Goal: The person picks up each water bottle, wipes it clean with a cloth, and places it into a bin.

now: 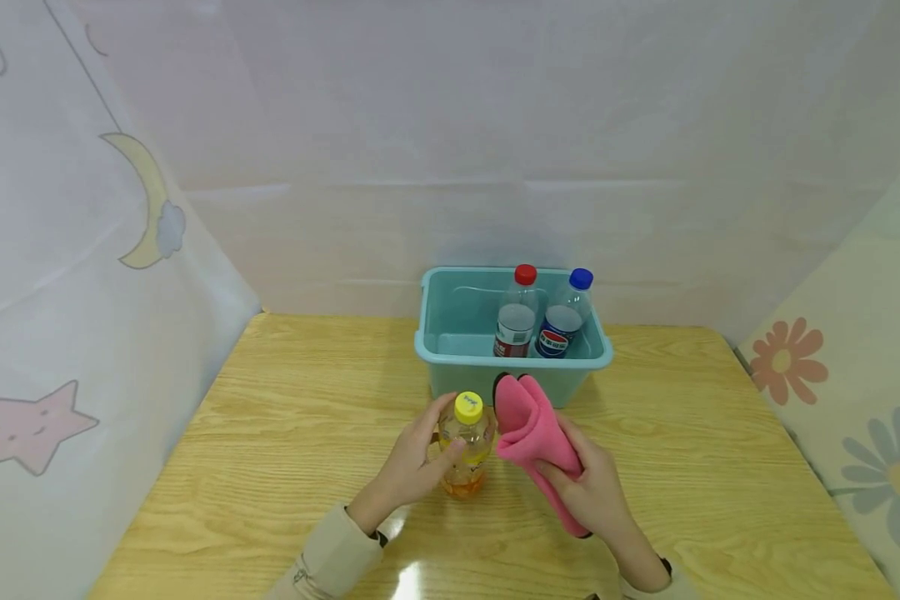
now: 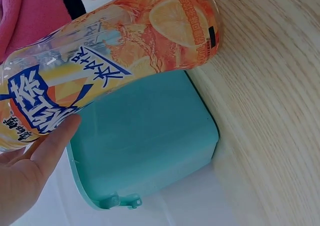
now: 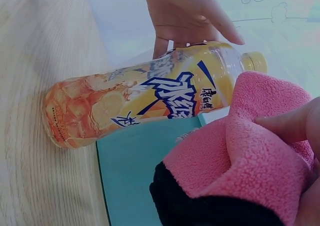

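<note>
A clear tea bottle with a yellow cap and an orange label stands upright on the table in front of the teal bin. My left hand holds it from the left, fingers behind and thumb toward the front. Its label also fills the left wrist view, where the fingers of the left hand touch it. To the right, my right hand grips a folded pink cloth with black edging. In the right wrist view the cloth covers part of the bin, beside the bottle.
The teal bin sits at the back of the wooden table. Inside its right half stand a red-capped bottle and a blue-capped bottle. A pale patterned curtain hangs behind and at both sides.
</note>
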A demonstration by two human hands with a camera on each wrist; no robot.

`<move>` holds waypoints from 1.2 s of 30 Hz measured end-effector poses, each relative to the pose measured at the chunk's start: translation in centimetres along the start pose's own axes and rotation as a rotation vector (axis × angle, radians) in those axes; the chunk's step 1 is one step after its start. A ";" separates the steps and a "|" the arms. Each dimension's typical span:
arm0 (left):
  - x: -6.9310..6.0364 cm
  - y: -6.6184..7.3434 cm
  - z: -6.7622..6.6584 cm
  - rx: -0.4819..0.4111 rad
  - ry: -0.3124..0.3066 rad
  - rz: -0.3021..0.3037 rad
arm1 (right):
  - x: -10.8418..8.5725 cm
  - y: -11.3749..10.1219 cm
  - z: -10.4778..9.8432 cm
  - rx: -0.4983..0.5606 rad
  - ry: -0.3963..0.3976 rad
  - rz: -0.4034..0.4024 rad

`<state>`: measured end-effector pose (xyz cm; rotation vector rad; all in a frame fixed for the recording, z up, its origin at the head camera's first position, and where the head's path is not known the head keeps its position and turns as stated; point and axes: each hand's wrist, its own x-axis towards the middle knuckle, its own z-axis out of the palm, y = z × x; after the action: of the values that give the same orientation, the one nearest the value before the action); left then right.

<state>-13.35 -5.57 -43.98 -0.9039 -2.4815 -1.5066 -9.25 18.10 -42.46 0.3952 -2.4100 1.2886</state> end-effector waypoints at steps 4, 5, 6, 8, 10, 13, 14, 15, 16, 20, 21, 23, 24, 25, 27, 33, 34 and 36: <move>0.1 0.0 -0.1 0.001 0.019 0.020 | 0.1 0.1 0.2 -0.032 -0.006 -0.036; 0.1 0.0 -0.1 -0.002 0.022 0.022 | 0.1 0.1 0.3 -0.036 -0.013 -0.042; 0.1 0.0 -0.2 -0.001 0.023 0.022 | 0.1 0.1 0.3 -0.038 -0.023 -0.043; 0.1 0.0 -0.3 0.002 0.020 0.025 | 0.2 0.0 0.5 -0.040 -0.038 -0.048; 0.2 0.1 -0.4 0.001 0.012 0.018 | 0.4 -0.1 0.6 -0.043 -0.053 -0.053; 0.2 0.2 -0.5 -0.007 -0.007 -0.004 | 0.6 -0.2 0.8 -0.048 -0.075 -0.065; 0.2 0.2 -0.5 -0.011 -0.013 -0.010 | 0.6 -0.2 0.9 -0.062 -0.086 -0.076; 0.3 0.2 -0.6 -0.018 -0.018 -0.015 | 0.6 -0.2 0.9 -0.072 -0.103 -0.087; 0.3 0.2 -0.6 -0.023 -0.023 -0.017 | 0.7 -0.3 1.0 -0.079 -0.120 -0.101; 0.3 0.2 -0.6 -0.033 -0.025 -0.016 | 0.8 -0.4 1.2 -0.109 -0.177 -0.167; 0.3 0.2 -0.6 -0.035 -0.024 -0.018 | 0.9 -0.5 1.3 -0.104 -0.187 -0.176; 0.3 0.2 -0.6 -0.036 -0.021 -0.021 | 1.0 -0.6 1.4 -0.101 -0.195 -0.180; 0.4 0.3 -0.6 -0.037 -0.020 -0.024 | 1.0 -0.8 1.4 -0.099 -0.202 -0.178; 0.4 0.3 -0.6 -0.038 -0.019 -0.023 | 1.0 -0.9 1.4 -0.104 -0.209 -0.176; 0.4 0.9 -0.8 -0.045 -0.022 -0.034 | 1.1 -1.0 1.5 -0.110 -0.221 -0.180; 0.5 1.4 -0.9 -0.048 -0.029 -0.058 | 0.9 -0.9 2.0 -0.154 -0.235 -0.153; 0.5 1.4 -0.9 -0.045 -0.029 -0.061 | 0.8 -0.8 2.2 -0.156 -0.232 -0.137; 0.4 0.9 -0.7 -0.050 -0.029 -0.068 | 0.6 -0.7 2.5 -0.154 -0.222 -0.113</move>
<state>-13.40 -5.66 -42.80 -0.8632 -2.5295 -1.5948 -10.00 15.53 -42.91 0.6505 -2.6052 1.0512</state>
